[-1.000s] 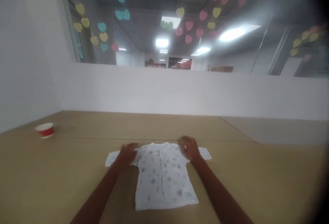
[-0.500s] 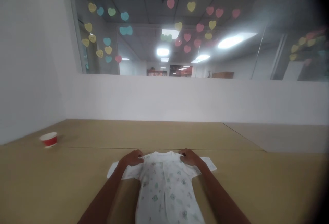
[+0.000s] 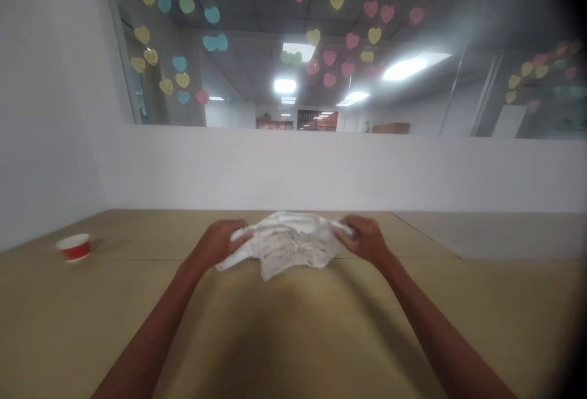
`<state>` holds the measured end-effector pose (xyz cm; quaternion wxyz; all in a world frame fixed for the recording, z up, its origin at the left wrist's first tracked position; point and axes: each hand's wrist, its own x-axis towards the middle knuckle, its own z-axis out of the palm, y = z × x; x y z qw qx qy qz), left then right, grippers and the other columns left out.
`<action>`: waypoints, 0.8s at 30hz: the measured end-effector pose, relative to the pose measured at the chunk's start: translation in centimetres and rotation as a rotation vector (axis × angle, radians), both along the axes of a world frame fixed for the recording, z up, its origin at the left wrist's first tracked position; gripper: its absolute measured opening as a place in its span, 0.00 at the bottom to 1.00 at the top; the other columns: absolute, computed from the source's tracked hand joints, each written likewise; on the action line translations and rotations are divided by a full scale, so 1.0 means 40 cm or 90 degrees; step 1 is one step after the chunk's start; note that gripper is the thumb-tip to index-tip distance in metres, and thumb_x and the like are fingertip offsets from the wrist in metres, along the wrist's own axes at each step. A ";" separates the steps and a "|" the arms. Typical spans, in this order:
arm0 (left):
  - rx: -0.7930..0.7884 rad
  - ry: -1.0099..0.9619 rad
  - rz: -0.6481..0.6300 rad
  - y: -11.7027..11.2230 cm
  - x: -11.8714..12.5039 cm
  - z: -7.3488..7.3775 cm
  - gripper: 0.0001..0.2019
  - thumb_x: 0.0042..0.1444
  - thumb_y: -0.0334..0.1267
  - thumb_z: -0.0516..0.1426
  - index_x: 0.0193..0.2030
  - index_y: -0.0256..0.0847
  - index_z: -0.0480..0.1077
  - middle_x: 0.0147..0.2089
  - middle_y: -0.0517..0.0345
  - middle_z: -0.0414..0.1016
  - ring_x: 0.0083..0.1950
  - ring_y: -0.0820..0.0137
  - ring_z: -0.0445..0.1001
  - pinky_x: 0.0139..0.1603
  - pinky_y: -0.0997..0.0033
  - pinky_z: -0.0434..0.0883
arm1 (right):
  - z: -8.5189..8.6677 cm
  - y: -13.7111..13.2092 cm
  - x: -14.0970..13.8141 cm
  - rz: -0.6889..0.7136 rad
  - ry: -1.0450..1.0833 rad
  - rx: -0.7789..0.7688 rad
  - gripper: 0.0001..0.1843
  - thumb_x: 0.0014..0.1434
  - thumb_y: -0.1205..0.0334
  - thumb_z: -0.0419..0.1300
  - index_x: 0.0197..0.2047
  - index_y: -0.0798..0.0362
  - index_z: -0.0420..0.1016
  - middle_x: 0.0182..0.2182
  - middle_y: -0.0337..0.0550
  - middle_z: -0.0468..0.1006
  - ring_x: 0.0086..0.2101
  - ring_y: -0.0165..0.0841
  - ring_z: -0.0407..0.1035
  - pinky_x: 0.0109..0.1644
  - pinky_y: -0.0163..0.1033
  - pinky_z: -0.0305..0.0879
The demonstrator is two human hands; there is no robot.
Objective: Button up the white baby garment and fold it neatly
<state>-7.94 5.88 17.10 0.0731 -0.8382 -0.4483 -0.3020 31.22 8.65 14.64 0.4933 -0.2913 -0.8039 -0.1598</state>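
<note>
A white baby garment with a small faint print hangs between my hands, lifted above the table and blurred by motion. Its body is bunched and swung away from me, so the lower part is hidden. My left hand pinches it at the left shoulder, where one sleeve droops below the fingers. At the other shoulder, my right hand is closed on the cloth.
The light brown table has a seam running across it. A red and white paper cup stands at the far left. Behind the table rises a white wall with a window above, dotted with heart-shaped notes.
The garment lay spread flat on the table; now both hands have raised it and moved it forward, its lower part swinging away. My hands are farther apart and higher.
</note>
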 end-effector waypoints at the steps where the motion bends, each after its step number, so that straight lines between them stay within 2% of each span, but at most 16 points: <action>1: -0.023 0.038 -0.011 -0.043 -0.002 -0.019 0.15 0.65 0.49 0.51 0.36 0.42 0.71 0.33 0.61 0.71 0.34 0.68 0.68 0.36 0.71 0.59 | -0.031 -0.054 0.003 0.011 -0.037 0.025 0.13 0.63 0.55 0.60 0.35 0.56 0.73 0.26 0.40 0.72 0.22 0.27 0.61 0.27 0.34 0.53; 2: -0.065 0.066 -0.016 -0.086 -0.009 -0.050 0.12 0.65 0.45 0.51 0.36 0.43 0.71 0.33 0.62 0.71 0.33 0.68 0.67 0.35 0.71 0.58 | -0.077 -0.109 0.007 0.020 -0.084 0.034 0.11 0.62 0.55 0.60 0.36 0.55 0.73 0.26 0.40 0.71 0.22 0.27 0.61 0.27 0.35 0.54; 3: -0.128 0.082 -0.003 -0.127 -0.019 -0.090 0.11 0.65 0.42 0.50 0.35 0.44 0.71 0.33 0.63 0.71 0.34 0.68 0.68 0.35 0.71 0.59 | -0.134 -0.161 0.011 0.019 -0.133 0.010 0.12 0.61 0.54 0.61 0.40 0.54 0.73 0.30 0.42 0.73 0.27 0.31 0.66 0.31 0.37 0.58; 4: -0.199 0.089 0.008 -0.164 -0.032 -0.134 0.12 0.64 0.41 0.50 0.32 0.44 0.70 0.33 0.63 0.70 0.34 0.69 0.68 0.35 0.72 0.60 | -0.197 -0.209 0.015 0.018 -0.174 -0.018 0.16 0.59 0.50 0.62 0.45 0.53 0.73 0.33 0.43 0.74 0.31 0.35 0.68 0.36 0.40 0.61; 5: -0.261 0.077 0.029 -0.197 -0.045 -0.179 0.09 0.62 0.41 0.52 0.36 0.46 0.71 0.36 0.63 0.71 0.37 0.68 0.69 0.38 0.72 0.62 | -0.260 -0.251 0.019 0.017 -0.215 -0.073 0.18 0.58 0.49 0.63 0.47 0.52 0.72 0.34 0.44 0.74 0.32 0.36 0.69 0.38 0.42 0.63; 6: -0.319 0.063 0.049 -0.225 -0.057 -0.221 0.07 0.59 0.42 0.55 0.42 0.50 0.72 0.39 0.63 0.71 0.40 0.68 0.69 0.40 0.72 0.64 | -0.317 -0.284 0.023 0.021 -0.239 -0.134 0.18 0.57 0.49 0.63 0.45 0.51 0.73 0.35 0.45 0.74 0.34 0.38 0.68 0.39 0.43 0.64; 7: -0.375 0.053 0.074 -0.247 -0.066 -0.256 0.09 0.56 0.42 0.57 0.43 0.51 0.71 0.41 0.63 0.71 0.41 0.67 0.70 0.41 0.72 0.66 | -0.365 -0.307 0.024 0.029 -0.253 -0.195 0.16 0.56 0.49 0.63 0.42 0.50 0.73 0.35 0.44 0.73 0.35 0.39 0.68 0.40 0.44 0.64; 9: -0.408 0.031 0.081 -0.272 -0.070 -0.303 0.11 0.58 0.45 0.56 0.48 0.53 0.70 0.49 0.62 0.69 0.49 0.64 0.69 0.49 0.69 0.67 | -0.422 -0.328 0.023 0.003 -0.239 -0.296 0.07 0.60 0.56 0.59 0.36 0.49 0.72 0.32 0.42 0.72 0.35 0.37 0.68 0.42 0.43 0.64; 10: -0.400 0.029 0.073 -0.274 -0.065 -0.314 0.13 0.59 0.45 0.54 0.50 0.54 0.69 0.54 0.62 0.67 0.54 0.62 0.66 0.54 0.66 0.66 | -0.430 -0.325 0.019 -0.004 -0.225 -0.308 0.07 0.62 0.57 0.57 0.34 0.50 0.71 0.30 0.42 0.71 0.33 0.36 0.67 0.41 0.43 0.64; 12: -0.362 0.044 0.052 -0.262 -0.049 -0.322 0.18 0.60 0.43 0.51 0.57 0.54 0.65 0.63 0.61 0.59 0.63 0.59 0.57 0.62 0.61 0.60 | -0.419 -0.302 0.007 -0.020 -0.164 -0.298 0.10 0.64 0.57 0.54 0.33 0.51 0.70 0.30 0.43 0.71 0.32 0.36 0.67 0.40 0.42 0.64; 14: -0.336 0.075 0.053 -0.234 -0.037 -0.325 0.25 0.58 0.39 0.50 0.64 0.52 0.59 0.67 0.59 0.52 0.67 0.58 0.50 0.66 0.56 0.55 | -0.390 -0.268 -0.005 -0.037 -0.123 -0.270 0.10 0.66 0.56 0.52 0.39 0.51 0.71 0.38 0.46 0.72 0.40 0.38 0.67 0.45 0.43 0.64; 16: -0.327 0.099 0.063 -0.202 -0.044 -0.337 0.27 0.59 0.38 0.48 0.66 0.48 0.56 0.66 0.55 0.53 0.66 0.58 0.52 0.66 0.52 0.54 | -0.365 -0.236 -0.012 -0.053 -0.167 -0.262 0.12 0.66 0.56 0.53 0.47 0.51 0.71 0.51 0.47 0.68 0.51 0.42 0.61 0.55 0.47 0.59; 18: -0.332 0.106 0.067 -0.177 -0.071 -0.362 0.24 0.60 0.38 0.46 0.64 0.47 0.59 0.65 0.55 0.57 0.65 0.58 0.55 0.65 0.51 0.56 | -0.352 -0.210 -0.007 -0.060 -0.261 -0.264 0.14 0.66 0.57 0.52 0.51 0.50 0.71 0.54 0.46 0.65 0.56 0.45 0.54 0.61 0.53 0.49; 20: -0.351 0.103 0.084 -0.168 -0.111 -0.396 0.25 0.59 0.36 0.45 0.64 0.48 0.60 0.66 0.57 0.55 0.65 0.59 0.55 0.66 0.52 0.56 | -0.349 -0.193 0.012 -0.078 -0.320 -0.280 0.12 0.66 0.60 0.50 0.46 0.50 0.73 0.48 0.47 0.69 0.52 0.45 0.56 0.59 0.56 0.48; 22: -0.371 0.110 0.108 -0.173 -0.157 -0.431 0.28 0.58 0.36 0.44 0.66 0.46 0.58 0.69 0.57 0.49 0.68 0.59 0.50 0.68 0.53 0.53 | -0.352 -0.184 0.048 -0.123 -0.330 -0.303 0.15 0.66 0.63 0.47 0.37 0.52 0.74 0.39 0.47 0.71 0.47 0.44 0.59 0.55 0.55 0.50; 24: -0.379 0.116 0.119 -0.188 -0.200 -0.462 0.30 0.57 0.36 0.44 0.68 0.45 0.56 0.70 0.57 0.45 0.69 0.58 0.47 0.69 0.53 0.51 | -0.364 -0.181 0.099 -0.180 -0.326 -0.328 0.16 0.65 0.62 0.47 0.31 0.53 0.74 0.36 0.48 0.71 0.46 0.44 0.59 0.53 0.55 0.50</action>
